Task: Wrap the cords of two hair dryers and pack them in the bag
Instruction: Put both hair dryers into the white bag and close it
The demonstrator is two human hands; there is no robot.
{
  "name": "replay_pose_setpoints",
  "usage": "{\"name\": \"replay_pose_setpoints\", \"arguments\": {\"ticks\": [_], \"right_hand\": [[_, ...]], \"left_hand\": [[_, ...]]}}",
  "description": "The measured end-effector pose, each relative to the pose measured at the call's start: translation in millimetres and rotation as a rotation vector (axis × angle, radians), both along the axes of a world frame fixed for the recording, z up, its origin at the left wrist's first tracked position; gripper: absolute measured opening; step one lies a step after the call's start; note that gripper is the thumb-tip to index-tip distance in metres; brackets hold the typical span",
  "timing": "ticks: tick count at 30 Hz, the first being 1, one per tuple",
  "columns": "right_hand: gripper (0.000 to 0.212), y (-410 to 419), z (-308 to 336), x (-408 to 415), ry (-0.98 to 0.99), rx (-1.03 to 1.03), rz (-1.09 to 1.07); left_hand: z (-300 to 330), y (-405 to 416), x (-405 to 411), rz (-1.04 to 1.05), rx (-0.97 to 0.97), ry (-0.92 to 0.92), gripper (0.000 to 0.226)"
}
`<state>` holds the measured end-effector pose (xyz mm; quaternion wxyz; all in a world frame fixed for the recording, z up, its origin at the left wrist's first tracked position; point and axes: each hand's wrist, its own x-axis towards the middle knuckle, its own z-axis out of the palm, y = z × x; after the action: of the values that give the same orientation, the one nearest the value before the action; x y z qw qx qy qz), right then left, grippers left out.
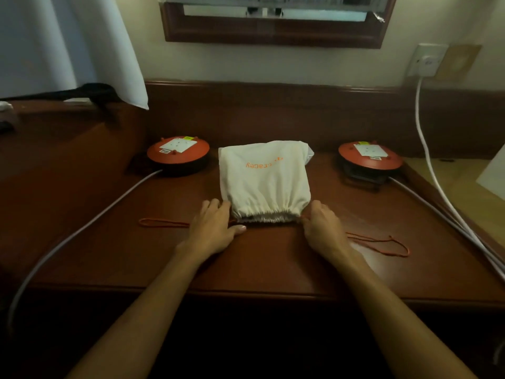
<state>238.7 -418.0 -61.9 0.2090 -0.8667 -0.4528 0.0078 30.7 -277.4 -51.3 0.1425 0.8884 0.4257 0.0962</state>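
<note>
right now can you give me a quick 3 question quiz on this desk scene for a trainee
1. True or false: the mouth of the white bag is gathered shut.
2. What lies on the desk beside each hand? A) orange drawstring B) hair dryer C) scissors
3. Fill in: an orange cable reel sits left of the bag, and a second reel sits to its ____.

Key: 1 true. 2 A, the drawstring trails out past the left hand and right hand. 3 right.

Cream bag (pixel 266 181) with orange lettering, orange drawstring (pixel 382 243), reddish-brown desk (pixel 136 255)
</note>
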Motion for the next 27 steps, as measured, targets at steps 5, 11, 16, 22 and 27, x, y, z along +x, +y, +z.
{"name": "replay_pose_setpoints", "arguments": {"ticks": [5, 11, 16, 22, 27], "right_hand": [[0.025, -8, 7, 2, 0.185, -0.058, 0.135], [0.027, -30, 93, 9, 0.379, -0.039, 0.334], [0.028, -21, 128, 32, 0.19, 0.088, 0.245], [0.026, -29, 114, 53, 0.131, 0.011, 0.203], [0.024, -38, 119, 65, 0.043, 0.009, 0.235]], "left_hand": [[2, 4, 0, 0.006, -0.114, -0.243, 0.022], [59, 14, -19, -0.222, 0.217, -0.35, 0.014], [101, 42, -29, -0.262, 0.382, -0.445, 0.019], [94, 69, -60, -0.195, 0.351, -0.42, 0.018], [97, 75, -73, -0.16, 0.4, -0.34, 0.018]]}}
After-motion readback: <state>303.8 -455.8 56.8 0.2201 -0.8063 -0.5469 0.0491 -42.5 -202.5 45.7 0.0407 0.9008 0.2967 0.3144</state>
